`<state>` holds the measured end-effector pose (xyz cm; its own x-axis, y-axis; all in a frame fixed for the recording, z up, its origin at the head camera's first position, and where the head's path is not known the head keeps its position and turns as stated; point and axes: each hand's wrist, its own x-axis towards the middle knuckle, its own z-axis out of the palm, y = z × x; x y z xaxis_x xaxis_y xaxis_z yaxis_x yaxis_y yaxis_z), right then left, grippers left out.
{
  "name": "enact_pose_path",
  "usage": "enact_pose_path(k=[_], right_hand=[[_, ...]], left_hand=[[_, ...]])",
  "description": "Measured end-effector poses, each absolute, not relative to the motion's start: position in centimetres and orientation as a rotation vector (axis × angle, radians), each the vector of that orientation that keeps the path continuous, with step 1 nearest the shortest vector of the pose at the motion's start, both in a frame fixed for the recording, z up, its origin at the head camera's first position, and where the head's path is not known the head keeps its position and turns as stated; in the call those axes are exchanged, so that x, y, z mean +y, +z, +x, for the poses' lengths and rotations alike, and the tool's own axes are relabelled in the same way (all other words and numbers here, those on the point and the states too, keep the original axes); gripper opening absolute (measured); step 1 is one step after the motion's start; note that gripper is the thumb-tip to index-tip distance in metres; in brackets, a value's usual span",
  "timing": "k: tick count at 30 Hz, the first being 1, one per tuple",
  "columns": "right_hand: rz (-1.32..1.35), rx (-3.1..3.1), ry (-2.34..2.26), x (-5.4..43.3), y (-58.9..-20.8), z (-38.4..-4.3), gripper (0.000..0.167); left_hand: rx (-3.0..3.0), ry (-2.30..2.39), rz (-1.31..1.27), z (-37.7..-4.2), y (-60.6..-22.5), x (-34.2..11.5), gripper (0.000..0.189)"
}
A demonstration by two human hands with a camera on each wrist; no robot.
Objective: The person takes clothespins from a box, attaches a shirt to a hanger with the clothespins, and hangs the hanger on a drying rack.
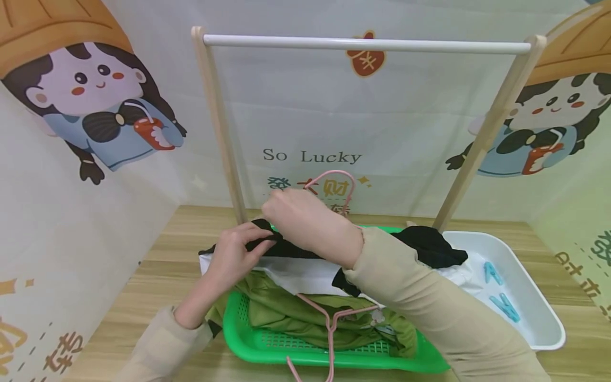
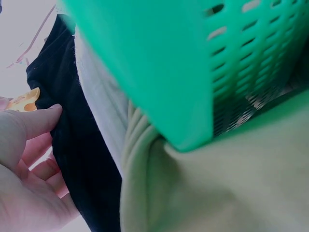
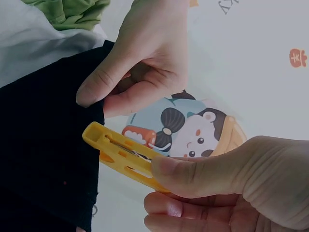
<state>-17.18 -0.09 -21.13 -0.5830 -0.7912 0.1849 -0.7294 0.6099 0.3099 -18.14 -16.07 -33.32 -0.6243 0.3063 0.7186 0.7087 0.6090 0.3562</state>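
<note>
My left hand (image 1: 234, 249) pinches the edge of a black cloth (image 3: 48, 130) between thumb and fingers. Held in my right hand (image 1: 310, 220) is a yellow clothespin (image 3: 123, 164), thumb on one side and fingers on the other. Its tip overlaps the cloth's edge in the right wrist view, just beside the left fingertips. In the head view the right hand hides the clothespin. White fabric (image 1: 305, 273) lies along the black cloth, over a green basket (image 1: 305, 358). A pink hanger's hook (image 1: 336, 172) rises behind the right hand.
Olive-green clothes (image 1: 281, 313) fill the basket, and another pink hanger (image 1: 331, 339) lies across its front. At right stands a white tray (image 1: 549, 318) with blue clothespins (image 1: 505, 306). Behind is a wooden rack with a white bar (image 1: 363, 44).
</note>
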Motion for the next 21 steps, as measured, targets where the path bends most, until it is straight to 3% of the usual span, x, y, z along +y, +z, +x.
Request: enact_pose_path(k=[21], right_hand=[[1.284, -2.654, -0.19, 0.5, -22.0, -17.7, 0.014]], left_hand=[[-2.279, -0.877, -0.771, -18.0, -32.9, -16.1, 0.009]])
